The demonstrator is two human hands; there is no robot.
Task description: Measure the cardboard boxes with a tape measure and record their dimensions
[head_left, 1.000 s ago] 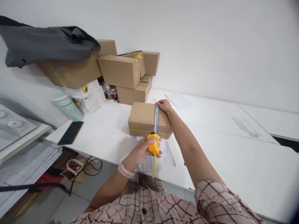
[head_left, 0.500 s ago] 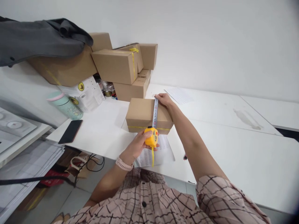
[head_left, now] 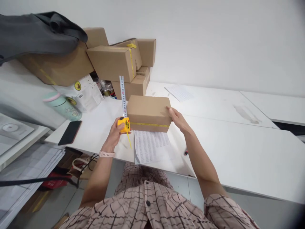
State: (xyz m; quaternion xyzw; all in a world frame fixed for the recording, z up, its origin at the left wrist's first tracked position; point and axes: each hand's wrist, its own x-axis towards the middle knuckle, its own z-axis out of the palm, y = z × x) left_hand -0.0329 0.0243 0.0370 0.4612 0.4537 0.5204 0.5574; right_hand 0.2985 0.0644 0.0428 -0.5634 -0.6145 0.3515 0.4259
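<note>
My left hand [head_left: 114, 133] is wrapped round a yellow tape measure [head_left: 124, 125], just left of a small cardboard box [head_left: 149, 107]. The blade [head_left: 123, 95] sticks out of the case, its free end up and away from me, beside the box's left side. A yellow strap hangs from the case. My right hand [head_left: 178, 118] grips the box at its right end, with some fingers hidden behind the edge. Yellow tape runs along the box's front face. A printed sheet [head_left: 147, 148] lies partly under the box.
More cardboard boxes [head_left: 111, 62] are stacked at the back left, with a dark grey garment [head_left: 38, 36] over some. A mint-green bottle [head_left: 63, 106] and a black phone [head_left: 70, 133] are on the left. Another paper [head_left: 179, 93] lies near the wall. A small dark object [head_left: 186, 152] sits near the front edge.
The tape measure has moved left off the box with my left hand, its blade now beside the box. My right hand has let go of the blade's end and taken the box's right end.
</note>
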